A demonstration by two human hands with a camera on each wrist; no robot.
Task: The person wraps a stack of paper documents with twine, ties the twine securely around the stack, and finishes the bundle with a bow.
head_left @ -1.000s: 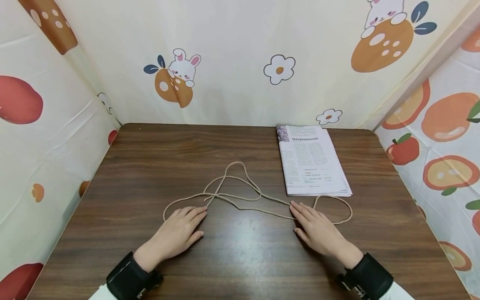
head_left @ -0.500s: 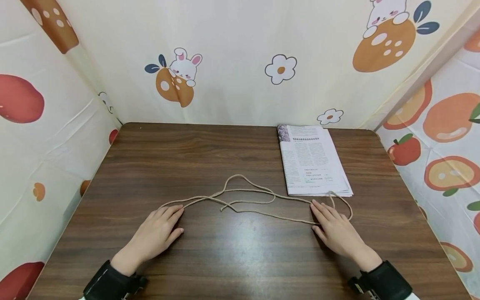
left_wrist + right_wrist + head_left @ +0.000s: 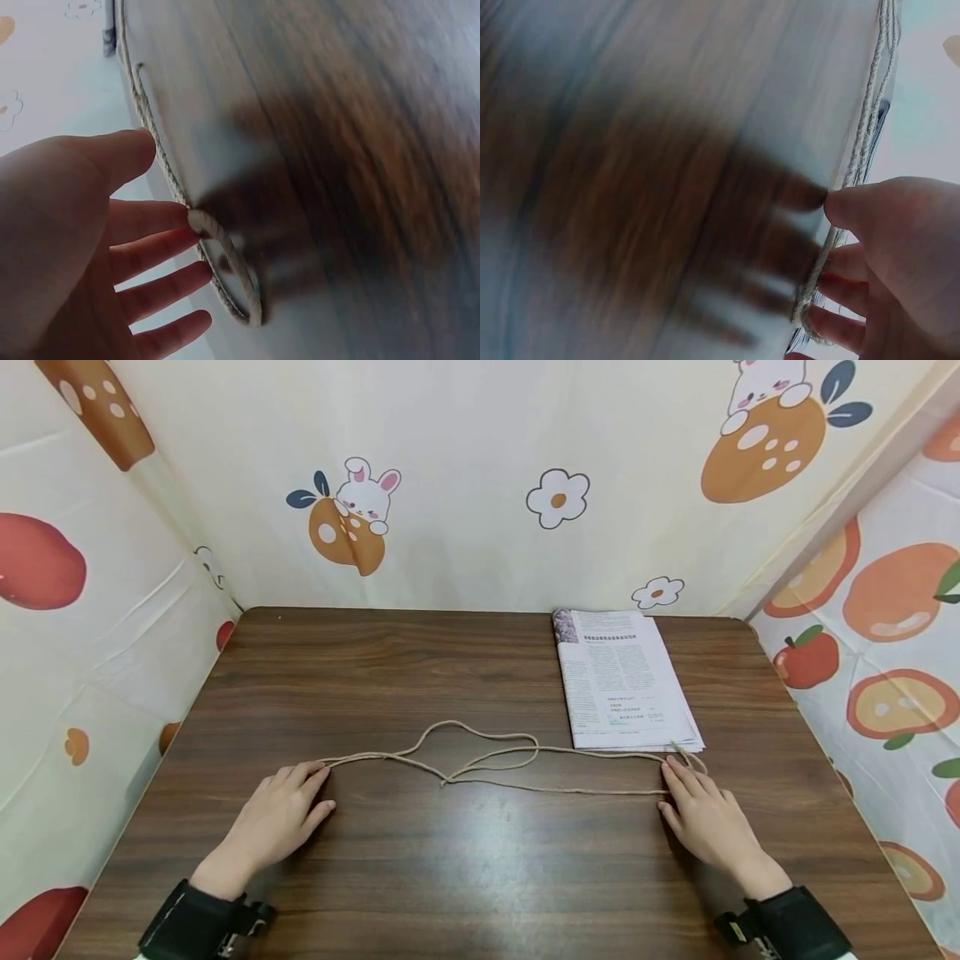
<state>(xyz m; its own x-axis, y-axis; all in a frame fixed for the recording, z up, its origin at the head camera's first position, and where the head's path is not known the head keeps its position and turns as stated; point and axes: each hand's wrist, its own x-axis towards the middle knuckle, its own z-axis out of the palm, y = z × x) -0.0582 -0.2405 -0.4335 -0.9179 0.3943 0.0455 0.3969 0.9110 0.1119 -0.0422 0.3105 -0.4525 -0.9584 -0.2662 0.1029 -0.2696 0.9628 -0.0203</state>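
Counter (image 3: 480,877) side edges are splayed toward the viewer; exposed wood grain is left outboard of the left grip (image 3: 273,814), between both grips on the near side, and outboard of the right grip (image 3: 708,822). Rope (image 3: 536,747) is laid left to right, its long axis roughly parallel to the far edge, slack loops mid-span. Its left-end loop is touched by straightened, unclenched left fingers; its right portion is covered by extended right fingertips, near the booklet's (image 3: 630,685) corner.

printed papers (image 3: 637,727) on the table (image 3: 390,660), bold heading (image 3: 610,637), lines of small type (image 3: 622,672), all too small to read
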